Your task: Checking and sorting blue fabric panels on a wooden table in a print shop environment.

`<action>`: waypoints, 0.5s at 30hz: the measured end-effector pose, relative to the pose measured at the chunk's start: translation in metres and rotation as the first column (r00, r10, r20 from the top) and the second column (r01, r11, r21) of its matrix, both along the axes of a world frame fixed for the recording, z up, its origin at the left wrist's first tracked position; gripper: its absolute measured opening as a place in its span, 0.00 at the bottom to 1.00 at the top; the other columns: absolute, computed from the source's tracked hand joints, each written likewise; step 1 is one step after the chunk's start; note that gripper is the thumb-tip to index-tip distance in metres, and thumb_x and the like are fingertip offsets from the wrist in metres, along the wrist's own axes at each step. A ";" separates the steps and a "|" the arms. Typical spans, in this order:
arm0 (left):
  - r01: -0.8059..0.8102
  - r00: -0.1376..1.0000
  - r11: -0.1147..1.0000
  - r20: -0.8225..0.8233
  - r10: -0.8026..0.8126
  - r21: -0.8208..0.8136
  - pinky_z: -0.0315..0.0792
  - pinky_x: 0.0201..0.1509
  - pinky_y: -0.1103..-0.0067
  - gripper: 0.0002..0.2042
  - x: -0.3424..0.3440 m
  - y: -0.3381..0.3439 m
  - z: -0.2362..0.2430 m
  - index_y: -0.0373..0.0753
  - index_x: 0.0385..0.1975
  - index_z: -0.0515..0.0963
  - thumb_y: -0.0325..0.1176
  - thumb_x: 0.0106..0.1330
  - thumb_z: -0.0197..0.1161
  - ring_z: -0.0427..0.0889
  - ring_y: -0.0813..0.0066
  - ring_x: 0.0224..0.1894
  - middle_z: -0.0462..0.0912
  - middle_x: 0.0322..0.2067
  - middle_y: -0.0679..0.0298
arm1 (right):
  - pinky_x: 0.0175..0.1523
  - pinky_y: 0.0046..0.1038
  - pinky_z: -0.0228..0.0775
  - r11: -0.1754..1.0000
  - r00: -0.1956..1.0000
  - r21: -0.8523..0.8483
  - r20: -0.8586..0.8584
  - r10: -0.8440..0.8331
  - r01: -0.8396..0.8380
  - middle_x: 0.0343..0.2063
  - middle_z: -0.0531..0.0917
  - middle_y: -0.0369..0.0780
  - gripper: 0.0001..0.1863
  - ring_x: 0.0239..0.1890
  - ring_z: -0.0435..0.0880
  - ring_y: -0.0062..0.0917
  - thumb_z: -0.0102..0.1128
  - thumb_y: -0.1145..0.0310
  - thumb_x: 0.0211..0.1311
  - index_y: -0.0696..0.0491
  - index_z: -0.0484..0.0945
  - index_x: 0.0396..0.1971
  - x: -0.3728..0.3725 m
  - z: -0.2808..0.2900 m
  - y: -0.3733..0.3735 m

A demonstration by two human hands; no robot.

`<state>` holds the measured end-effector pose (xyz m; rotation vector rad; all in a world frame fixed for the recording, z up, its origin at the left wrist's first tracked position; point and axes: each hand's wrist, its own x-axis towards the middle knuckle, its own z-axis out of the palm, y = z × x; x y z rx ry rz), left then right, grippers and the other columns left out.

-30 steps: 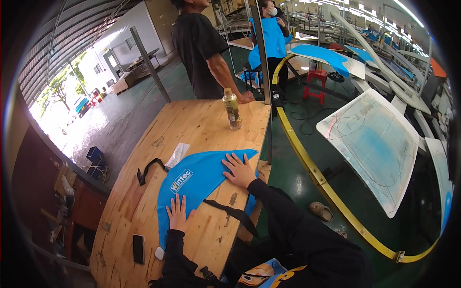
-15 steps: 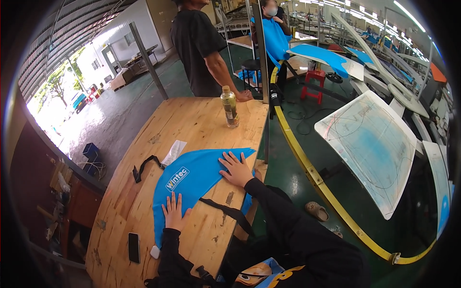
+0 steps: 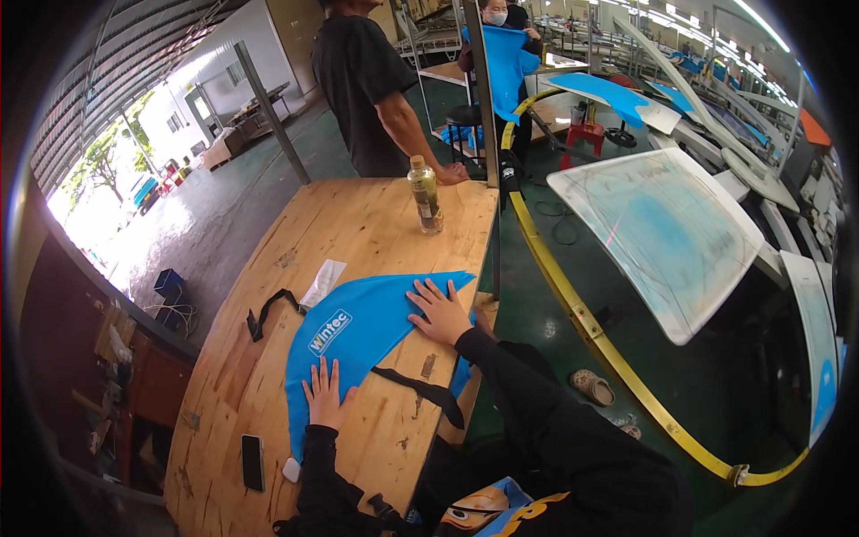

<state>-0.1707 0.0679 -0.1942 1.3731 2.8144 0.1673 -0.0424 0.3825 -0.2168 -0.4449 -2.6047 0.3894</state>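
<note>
On the near half of the wooden table (image 3: 376,224), a blue fabric piece (image 3: 362,336) lies flat under both hands. Left hand (image 3: 327,398) and right hand (image 3: 440,313) press it with fingers spread, gripping nothing. Smoothing works best stroking outward, clear of the black strap (image 3: 420,389).

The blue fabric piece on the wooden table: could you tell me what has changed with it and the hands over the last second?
Little has changed. Both hands, left hand and right hand, stay flat on the blue fabric, which lies as before. The bottle, phone and black strap kept their places.
</note>
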 end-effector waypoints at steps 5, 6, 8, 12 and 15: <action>-0.002 1.000 1.000 -0.001 0.002 -0.001 0.36 0.70 0.47 0.36 -0.002 -0.001 0.000 0.46 0.71 0.49 0.57 0.67 0.49 0.42 0.50 0.74 0.43 0.73 0.56 | 0.72 0.55 0.30 1.000 1.000 0.004 0.000 0.001 -0.001 0.69 0.57 0.40 0.29 0.73 0.50 0.35 0.46 0.47 0.68 0.44 0.63 0.65 0.001 0.005 -0.002; -0.004 1.000 1.000 0.006 0.004 -0.021 0.35 0.71 0.48 0.36 -0.001 0.001 0.002 0.46 0.71 0.49 0.56 0.68 0.48 0.41 0.50 0.74 0.42 0.73 0.57 | 0.72 0.55 0.30 1.000 1.000 0.007 -0.009 -0.004 0.004 0.70 0.57 0.40 0.29 0.73 0.50 0.36 0.46 0.48 0.68 0.44 0.63 0.65 0.002 0.006 -0.001; -0.001 1.000 0.999 0.016 0.002 -0.042 0.34 0.71 0.49 0.36 -0.001 0.003 0.002 0.46 0.72 0.48 0.56 0.69 0.47 0.39 0.50 0.74 0.41 0.73 0.58 | 0.71 0.55 0.32 1.000 0.997 -0.015 -0.073 0.004 -0.005 0.70 0.57 0.40 0.28 0.72 0.50 0.36 0.48 0.50 0.67 0.45 0.64 0.64 0.006 0.009 -0.001; 0.002 1.000 1.000 0.001 -0.002 -0.009 0.36 0.71 0.48 0.36 -0.001 0.000 0.000 0.45 0.72 0.48 0.56 0.68 0.48 0.41 0.51 0.74 0.42 0.73 0.57 | 0.70 0.55 0.40 0.984 0.955 -0.167 -0.297 0.007 -0.059 0.68 0.59 0.41 0.25 0.71 0.54 0.40 0.55 0.57 0.65 0.47 0.68 0.60 0.028 0.021 -0.006; 0.003 0.999 0.999 -0.041 -0.001 0.039 0.35 0.71 0.48 0.37 0.001 -0.014 -0.002 0.44 0.72 0.47 0.55 0.68 0.48 0.39 0.51 0.74 0.41 0.73 0.56 | 0.68 0.49 0.50 0.974 0.905 -0.208 -0.425 -0.012 -0.085 0.63 0.67 0.44 0.22 0.64 0.64 0.42 0.58 0.67 0.60 0.49 0.71 0.56 0.083 0.017 -0.022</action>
